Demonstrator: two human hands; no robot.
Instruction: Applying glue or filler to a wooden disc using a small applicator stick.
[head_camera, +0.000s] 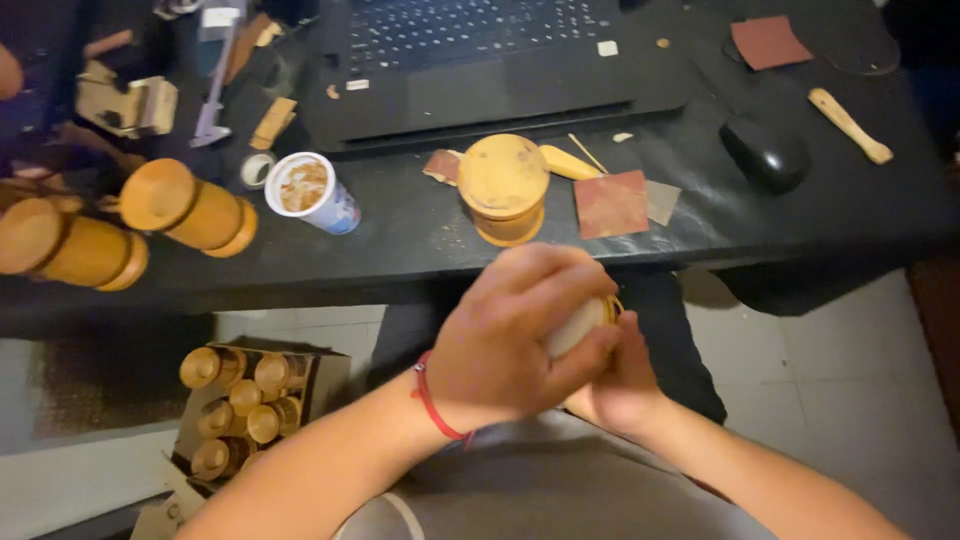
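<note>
Both hands on one wooden jar (583, 322), below the laptop (480, 60).
Left hand (505, 340) and right hand (618, 385) fingers wrapped tight round it; axis hidden. Worktop (420, 235): three jars.

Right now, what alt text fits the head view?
Left hand and right hand clasp a small round pale piece below a dark desk that holds bamboo cups, sandpaper, a laptop and a mouse.

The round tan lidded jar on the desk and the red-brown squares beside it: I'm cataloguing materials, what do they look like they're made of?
The round tan lidded jar looks like bamboo or light wood: matte, dusty, unvarnished. The red-brown squares look like sandpaper: thin, flat sheets with a dull, gritty face.
</note>
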